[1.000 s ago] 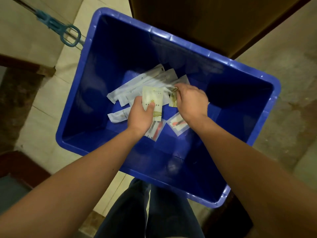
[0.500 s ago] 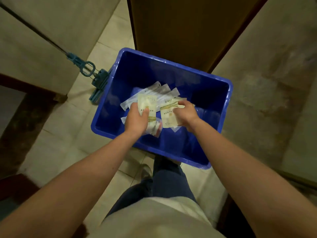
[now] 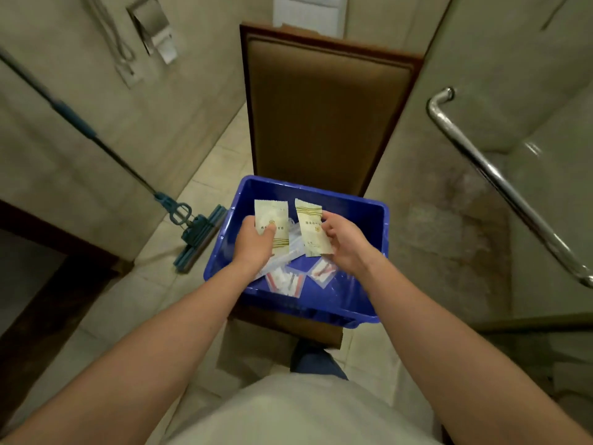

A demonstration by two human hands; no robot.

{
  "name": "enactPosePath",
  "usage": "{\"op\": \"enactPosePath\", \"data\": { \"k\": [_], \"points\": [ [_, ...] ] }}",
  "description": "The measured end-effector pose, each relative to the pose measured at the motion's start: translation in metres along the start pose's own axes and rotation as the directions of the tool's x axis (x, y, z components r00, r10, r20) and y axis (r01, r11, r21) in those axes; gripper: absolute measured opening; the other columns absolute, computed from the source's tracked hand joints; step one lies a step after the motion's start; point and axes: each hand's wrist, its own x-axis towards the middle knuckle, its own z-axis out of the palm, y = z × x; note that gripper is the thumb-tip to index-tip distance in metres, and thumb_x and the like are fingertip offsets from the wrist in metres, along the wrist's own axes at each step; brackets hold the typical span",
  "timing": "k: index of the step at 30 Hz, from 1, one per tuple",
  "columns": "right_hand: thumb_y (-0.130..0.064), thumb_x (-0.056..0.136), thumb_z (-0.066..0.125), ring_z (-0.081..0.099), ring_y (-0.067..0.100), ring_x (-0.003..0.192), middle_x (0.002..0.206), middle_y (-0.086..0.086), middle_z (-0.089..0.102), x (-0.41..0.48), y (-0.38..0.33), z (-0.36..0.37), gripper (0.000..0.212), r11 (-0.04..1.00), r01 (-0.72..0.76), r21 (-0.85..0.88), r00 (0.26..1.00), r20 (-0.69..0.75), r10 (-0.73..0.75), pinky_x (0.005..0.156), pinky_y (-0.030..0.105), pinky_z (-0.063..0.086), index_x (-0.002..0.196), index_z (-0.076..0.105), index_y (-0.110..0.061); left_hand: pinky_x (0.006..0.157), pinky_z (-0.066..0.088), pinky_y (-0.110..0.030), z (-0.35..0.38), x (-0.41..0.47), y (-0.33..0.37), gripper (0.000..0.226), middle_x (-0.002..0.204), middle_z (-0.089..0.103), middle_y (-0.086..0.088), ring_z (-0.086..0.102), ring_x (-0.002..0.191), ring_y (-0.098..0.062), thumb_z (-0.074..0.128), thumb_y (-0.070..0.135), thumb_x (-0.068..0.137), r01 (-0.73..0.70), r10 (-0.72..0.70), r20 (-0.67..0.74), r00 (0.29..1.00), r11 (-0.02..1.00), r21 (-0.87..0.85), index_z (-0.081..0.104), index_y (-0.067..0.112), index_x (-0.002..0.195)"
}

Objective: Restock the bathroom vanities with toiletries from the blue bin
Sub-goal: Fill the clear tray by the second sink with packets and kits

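Both hands are over the blue bin (image 3: 369, 220), which sits on the seat of a brown padded chair (image 3: 321, 107). The left hand (image 3: 253, 242) pinches a cream packet (image 3: 272, 216) upright, thumb across the printed face, gold stripes at the lower end. The right hand (image 3: 345, 242) pinches a second cream packet (image 3: 309, 226) by its right edge, tilted, gold stripes at the top. The two packets are side by side, not touching. Under the hands, clear packets (image 3: 285, 281) with red-and-white contents lie on the bin floor. Left of the left hand, a blue mop (image 3: 199, 236) stands on the floor tiles, just beside the bin wall. Right of the right hand, well apart, is a metal bar (image 3: 500, 184).
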Motion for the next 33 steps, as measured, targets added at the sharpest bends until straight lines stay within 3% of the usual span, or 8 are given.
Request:
{"op": "enactPosePath", "data": {
  "k": [3, 7, 11, 15, 19, 23, 28, 33],
  "points": [
    [-0.006, 0.099, 0.044, 0.070, 0.021, 0.104, 0.111, 0.006, 0.073, -0.021, -0.013, 0.006, 0.034, 0.997, 0.070, 0.046, 0.997, 0.023, -0.071, 0.093, 0.040, 0.055, 0.123, 0.063, -0.021, 0.049, 0.040, -0.016, -0.013, -0.008, 0.021, 0.010, 0.089, 0.056, 0.009, 0.054, 0.075, -0.004, 0.054, 0.025, 0.097, -0.055, 0.056, 0.005, 0.998, 0.998, -0.032, 0.048, 0.021, 0.105],
    [-0.015, 0.098, 0.055, 0.070, 0.016, 0.092, 0.110, 0.005, 0.072, -0.054, -0.022, 0.011, 0.023, 0.986, 0.148, 0.079, 0.988, -0.043, -0.145, 0.060, 0.026, 0.058, 0.117, 0.064, -0.024, 0.065, 0.053, -0.030, -0.027, -0.023, 0.044, 0.012, 0.097, 0.061, 0.004, 0.061, 0.085, -0.013, 0.054, 0.022, 0.097, -0.104, 0.110, 0.042, 0.993, 0.988, -0.117, 0.051, 0.020, 0.108],
    [-0.016, 0.094, 0.063, 0.068, 0.011, 0.077, 0.105, 0.007, 0.074, -0.083, -0.027, 0.010, 0.019, 0.985, 0.169, -0.021, 0.984, -0.043, -0.170, 0.049, 0.019, 0.051, 0.112, 0.067, -0.019, 0.066, 0.056, -0.031, -0.037, -0.037, 0.061, 0.012, 0.098, 0.063, 0.004, 0.063, 0.086, -0.012, 0.055, 0.022, 0.097, -0.137, 0.153, 0.082, 0.985, 0.975, -0.177, 0.053, 0.022, 0.108],
    [-0.012, 0.086, 0.071, 0.070, 0.010, 0.069, 0.098, 0.007, 0.076, -0.110, -0.030, 0.003, 0.025, 0.986, 0.166, -0.027, 0.986, -0.009, -0.166, 0.050, 0.018, 0.051, 0.111, 0.069, -0.012, 0.069, 0.060, -0.036, -0.042, -0.050, 0.073, 0.010, 0.100, 0.065, 0.002, 0.065, 0.087, -0.015, 0.058, 0.025, 0.096, -0.150, 0.179, 0.145, 0.973, 0.970, -0.193, 0.055, 0.021, 0.104],
    [-0.005, 0.072, 0.080, 0.072, 0.017, 0.088, 0.107, 0.010, 0.074, -0.133, -0.028, -0.014, 0.044, 0.983, 0.177, -0.046, 0.984, 0.037, -0.175, 0.063, 0.023, 0.056, 0.114, 0.070, -0.012, 0.069, 0.061, -0.039, -0.037, -0.064, 0.078, 0.020, 0.105, 0.066, -0.003, 0.067, 0.091, -0.019, 0.058, 0.023, 0.096, -0.094, 0.151, 0.259, 0.954, 0.971, -0.221, 0.057, 0.014, 0.114],
    [0.002, 0.078, 0.071, 0.068, 0.025, 0.104, 0.118, 0.011, 0.066, -0.150, -0.024, -0.036, 0.040, 0.949, 0.197, -0.246, 0.980, 0.018, -0.199, 0.078, 0.031, 0.058, 0.113, 0.069, -0.016, 0.055, 0.057, -0.030, -0.022, -0.079, 0.083, 0.015, 0.104, 0.068, -0.005, 0.069, 0.088, -0.019, 0.056, 0.022, 0.097, -0.036, 0.122, 0.364, 0.924, 0.971, -0.235, 0.056, 0.015, 0.110],
    [-0.004, 0.079, 0.072, 0.065, 0.023, 0.104, 0.119, 0.006, 0.061, -0.170, -0.017, -0.060, 0.043, 0.781, 0.161, -0.603, 0.969, -0.053, -0.241, 0.079, 0.035, 0.059, 0.115, 0.057, -0.021, 0.065, 0.060, -0.034, 0.003, -0.097, 0.089, 0.010, 0.098, 0.069, -0.003, 0.070, 0.086, -0.017, 0.054, 0.025, 0.098, -0.049, 0.109, 0.482, 0.869, 0.989, -0.137, 0.056, 0.020, 0.107],
    [-0.008, 0.074, 0.077, 0.061, 0.022, 0.105, 0.119, 0.003, 0.058, -0.189, -0.006, -0.087, 0.050, 0.707, 0.084, -0.702, 0.916, -0.225, -0.333, 0.075, 0.031, 0.056, 0.117, 0.054, -0.020, 0.049, 0.054, -0.022, 0.033, -0.125, 0.091, 0.007, 0.091, 0.071, 0.001, 0.072, 0.071, -0.009, 0.055, 0.029, 0.097, -0.151, 0.171, 0.619, 0.766, 0.985, -0.085, 0.056, 0.024, 0.101]
  ]
}}
